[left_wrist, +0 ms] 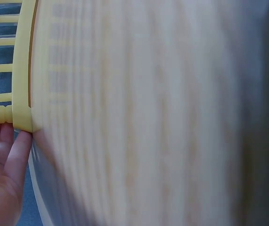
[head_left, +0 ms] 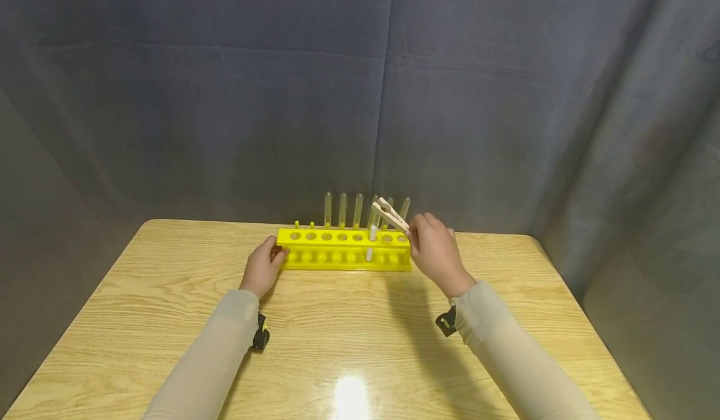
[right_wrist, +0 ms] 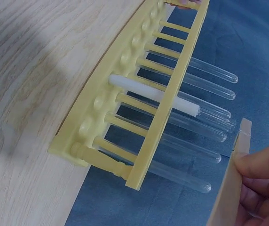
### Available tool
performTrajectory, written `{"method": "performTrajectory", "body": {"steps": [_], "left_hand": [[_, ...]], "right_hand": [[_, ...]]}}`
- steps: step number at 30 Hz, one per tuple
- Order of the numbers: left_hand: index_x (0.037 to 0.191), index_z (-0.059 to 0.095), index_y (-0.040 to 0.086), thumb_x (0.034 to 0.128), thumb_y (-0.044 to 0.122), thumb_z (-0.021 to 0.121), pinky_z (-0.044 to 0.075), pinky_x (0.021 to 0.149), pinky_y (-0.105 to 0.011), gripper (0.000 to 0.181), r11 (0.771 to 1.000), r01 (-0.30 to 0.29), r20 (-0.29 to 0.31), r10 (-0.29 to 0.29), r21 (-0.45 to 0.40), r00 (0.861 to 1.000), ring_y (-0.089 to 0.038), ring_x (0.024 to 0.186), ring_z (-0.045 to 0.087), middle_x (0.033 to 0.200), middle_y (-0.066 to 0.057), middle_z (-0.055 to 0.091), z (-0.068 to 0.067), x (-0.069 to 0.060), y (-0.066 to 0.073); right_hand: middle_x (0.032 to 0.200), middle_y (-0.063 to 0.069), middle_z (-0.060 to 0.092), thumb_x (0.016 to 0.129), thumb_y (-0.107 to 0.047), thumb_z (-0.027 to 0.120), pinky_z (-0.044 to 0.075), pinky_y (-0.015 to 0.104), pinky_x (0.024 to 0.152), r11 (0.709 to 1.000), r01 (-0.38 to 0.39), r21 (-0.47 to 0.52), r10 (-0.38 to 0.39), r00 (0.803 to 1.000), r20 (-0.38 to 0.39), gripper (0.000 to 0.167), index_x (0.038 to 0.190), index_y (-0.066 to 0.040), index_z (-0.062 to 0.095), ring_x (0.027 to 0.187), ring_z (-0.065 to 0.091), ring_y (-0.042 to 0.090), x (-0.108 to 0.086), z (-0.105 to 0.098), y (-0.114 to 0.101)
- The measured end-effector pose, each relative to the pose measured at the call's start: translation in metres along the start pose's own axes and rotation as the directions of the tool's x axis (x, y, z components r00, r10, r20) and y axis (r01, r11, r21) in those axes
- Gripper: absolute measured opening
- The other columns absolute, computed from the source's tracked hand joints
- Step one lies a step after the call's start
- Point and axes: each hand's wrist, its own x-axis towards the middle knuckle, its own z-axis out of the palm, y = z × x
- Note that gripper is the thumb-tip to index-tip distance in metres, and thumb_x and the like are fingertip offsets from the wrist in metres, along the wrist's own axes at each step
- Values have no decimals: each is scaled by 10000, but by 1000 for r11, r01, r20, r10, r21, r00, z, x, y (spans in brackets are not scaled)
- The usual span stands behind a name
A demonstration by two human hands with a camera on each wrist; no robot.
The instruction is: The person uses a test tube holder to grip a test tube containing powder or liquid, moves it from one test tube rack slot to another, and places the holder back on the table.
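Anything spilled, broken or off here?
Nothing stands out. No spill or damage visible; the rack stands upright with the white-filled tube in it, and the clear tubes sit inverted on pegs.

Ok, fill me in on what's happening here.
A person's left hand holds one end of a yellow rack on the table. The right hand holds a wooden clip near the top of a white-filled tube standing in the rack. Behind it, clear tubes stand upside down on pegs.
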Motion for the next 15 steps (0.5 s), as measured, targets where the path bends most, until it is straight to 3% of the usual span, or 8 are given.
{"method": "performTrajectory", "body": {"steps": [15], "left_hand": [[1191,561,24,1062,174,558,485,980,-543,197,1000,10,6,-10,13,1000,-402,1124,602,1181,-226,643,2,1,0]], "right_hand": [[811,69,553,940,24,647,350,413,683,1000,-1,-1,1,1000,9,112,857,-38,604,745,538,249,1,-1,-4]]}}
